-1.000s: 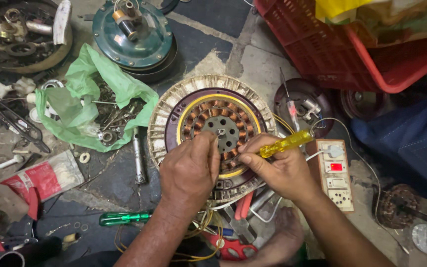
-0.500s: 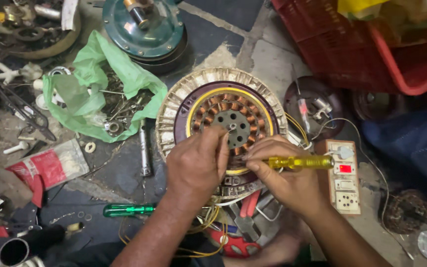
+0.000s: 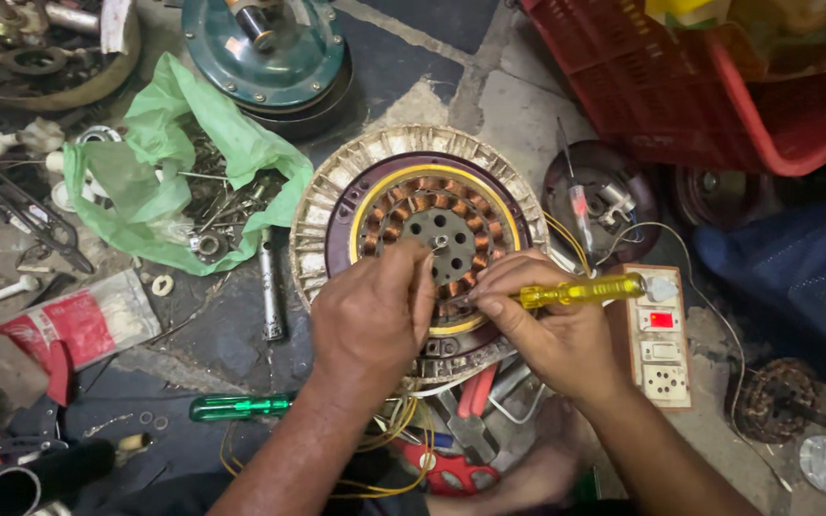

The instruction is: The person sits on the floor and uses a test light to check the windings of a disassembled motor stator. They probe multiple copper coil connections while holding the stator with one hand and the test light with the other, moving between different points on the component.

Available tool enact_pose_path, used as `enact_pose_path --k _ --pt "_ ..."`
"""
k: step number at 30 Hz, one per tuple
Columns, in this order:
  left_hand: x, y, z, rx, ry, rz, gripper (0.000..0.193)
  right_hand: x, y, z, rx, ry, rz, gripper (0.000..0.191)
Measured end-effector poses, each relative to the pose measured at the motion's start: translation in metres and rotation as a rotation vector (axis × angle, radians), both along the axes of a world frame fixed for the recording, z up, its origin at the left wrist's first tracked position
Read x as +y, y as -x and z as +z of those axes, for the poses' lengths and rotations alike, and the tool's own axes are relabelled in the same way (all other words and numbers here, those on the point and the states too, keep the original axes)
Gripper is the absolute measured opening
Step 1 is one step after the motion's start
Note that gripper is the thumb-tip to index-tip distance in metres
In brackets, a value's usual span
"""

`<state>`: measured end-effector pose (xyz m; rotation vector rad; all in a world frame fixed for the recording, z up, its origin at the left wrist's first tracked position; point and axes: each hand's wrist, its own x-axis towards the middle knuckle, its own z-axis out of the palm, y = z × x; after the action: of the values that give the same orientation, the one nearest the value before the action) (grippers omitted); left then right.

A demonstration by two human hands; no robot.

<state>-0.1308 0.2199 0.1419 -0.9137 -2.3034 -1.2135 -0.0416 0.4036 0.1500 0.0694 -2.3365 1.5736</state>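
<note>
A round fan motor stator with copper windings and a pale laminated ring lies on the floor in the middle of the head view. My left hand rests on its near side, fingertips pressed down by the grey centre hub. My right hand grips a yellow-handled screwdriver, held almost level, its tip hidden against the windings beside my left fingers. Yellow wires trail from under the stator toward me.
A green plastic bag of small metal parts lies left; a teal motor cover sits above. A green-handled screwdriver lies near my left forearm. A switch-and-socket board is on the right, a red crate top right, red-handled pliers below.
The yellow screwdriver has swung from tilted up to nearly level. Both hands stay on the stator's near side, with the left fingers edging toward the hub.
</note>
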Motion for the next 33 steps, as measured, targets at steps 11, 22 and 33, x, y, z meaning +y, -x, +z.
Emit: enact_pose_path --k 11,22,33 --pt "0.0 0.0 0.002 -0.014 0.004 -0.002 0.019 0.001 0.0 0.003 -0.01 -0.065 0.047 0.004" --pt "-0.001 0.001 0.001 0.003 0.006 0.003 0.019 0.008 -0.003 -0.01 -0.037 0.089 0.004 0.004" --pt "0.003 0.004 0.003 -0.026 -0.006 -0.006 0.016 0.025 -0.037 0.009 -0.104 0.312 -0.326 0.023"
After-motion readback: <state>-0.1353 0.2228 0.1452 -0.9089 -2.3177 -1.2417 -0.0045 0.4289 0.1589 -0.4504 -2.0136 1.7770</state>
